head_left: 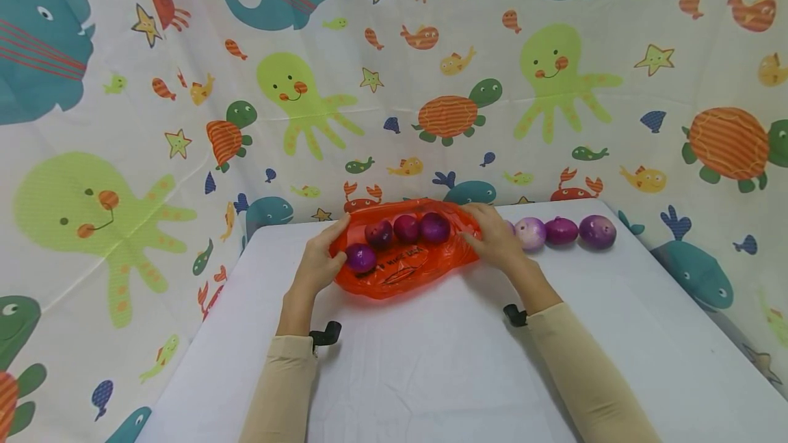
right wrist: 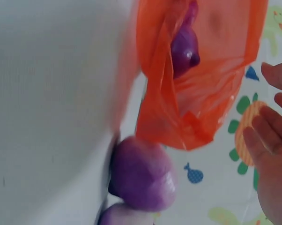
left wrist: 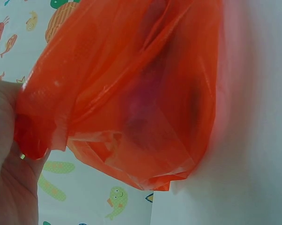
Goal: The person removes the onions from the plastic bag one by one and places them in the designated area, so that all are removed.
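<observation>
An orange-red plastic bag (head_left: 406, 282) with dark print lies on the white table, and several red onions (head_left: 434, 227) show on it, inside its gaping mouth. At the bag's left side my left hand (head_left: 315, 262) pinches the plastic edge between thumb and fingers; the left wrist view shows the bunched film (left wrist: 35, 136) there. My right hand (head_left: 495, 238) is at the bag's right end. In the right wrist view its fingers (right wrist: 267, 131) are spread and hold nothing, beside the bag's rim. One onion (right wrist: 184, 49) shows through the opening.
A row of several more red onions (head_left: 561, 231) stands on the table (head_left: 443, 361) just right of my right hand, near the back edge. Behind hangs a cloth (head_left: 394, 39) printed with sea animals. Each wrist wears a small black mount (head_left: 326, 333).
</observation>
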The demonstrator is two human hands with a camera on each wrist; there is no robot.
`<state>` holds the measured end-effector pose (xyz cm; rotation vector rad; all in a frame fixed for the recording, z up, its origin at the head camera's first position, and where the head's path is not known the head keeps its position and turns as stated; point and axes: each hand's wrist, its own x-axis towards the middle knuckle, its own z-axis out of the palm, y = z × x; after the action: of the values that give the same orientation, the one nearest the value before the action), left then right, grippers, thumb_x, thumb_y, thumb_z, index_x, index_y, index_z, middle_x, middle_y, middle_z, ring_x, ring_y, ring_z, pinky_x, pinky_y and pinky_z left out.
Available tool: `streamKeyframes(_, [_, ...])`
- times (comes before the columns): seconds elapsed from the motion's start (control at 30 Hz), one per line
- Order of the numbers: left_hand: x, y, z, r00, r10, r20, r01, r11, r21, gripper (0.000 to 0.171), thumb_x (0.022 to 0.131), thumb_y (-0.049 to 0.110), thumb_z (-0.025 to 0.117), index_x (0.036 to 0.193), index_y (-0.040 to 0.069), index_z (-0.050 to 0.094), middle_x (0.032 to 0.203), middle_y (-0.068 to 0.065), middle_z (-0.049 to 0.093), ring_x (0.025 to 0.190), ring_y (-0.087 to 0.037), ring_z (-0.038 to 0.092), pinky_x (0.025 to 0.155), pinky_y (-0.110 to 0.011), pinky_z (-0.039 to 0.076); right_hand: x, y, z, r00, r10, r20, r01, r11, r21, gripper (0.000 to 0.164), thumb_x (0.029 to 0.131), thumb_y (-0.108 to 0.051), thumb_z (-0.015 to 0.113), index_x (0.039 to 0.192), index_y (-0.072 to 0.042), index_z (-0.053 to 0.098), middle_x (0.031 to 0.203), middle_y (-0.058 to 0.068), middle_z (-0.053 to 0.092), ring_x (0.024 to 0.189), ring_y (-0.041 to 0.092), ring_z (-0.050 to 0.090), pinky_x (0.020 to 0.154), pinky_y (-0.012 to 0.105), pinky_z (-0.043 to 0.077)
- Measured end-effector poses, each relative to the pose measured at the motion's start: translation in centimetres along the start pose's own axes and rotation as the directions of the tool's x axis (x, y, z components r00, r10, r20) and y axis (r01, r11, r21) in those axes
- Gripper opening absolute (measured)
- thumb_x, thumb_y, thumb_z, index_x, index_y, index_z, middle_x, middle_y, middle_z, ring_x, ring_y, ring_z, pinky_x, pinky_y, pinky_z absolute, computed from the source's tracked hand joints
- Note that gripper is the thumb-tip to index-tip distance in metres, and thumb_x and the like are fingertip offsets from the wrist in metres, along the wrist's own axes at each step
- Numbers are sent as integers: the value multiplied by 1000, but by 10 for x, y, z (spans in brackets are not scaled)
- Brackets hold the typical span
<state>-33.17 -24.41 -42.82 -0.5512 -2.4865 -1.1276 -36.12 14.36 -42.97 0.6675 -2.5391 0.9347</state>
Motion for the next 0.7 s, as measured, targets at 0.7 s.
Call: streamKeyframes(0.7, [-1,2,-2,1000,2,9,-2,1000,-13,81,86,-18,68,158,14,46,160,-5,50,149,-32,46,111,-52,49,14,-22,35,984,-10,176,9,1000,6,70,93,-34,78,154,-11,50,159,12,49,150,34,41,119,57,42])
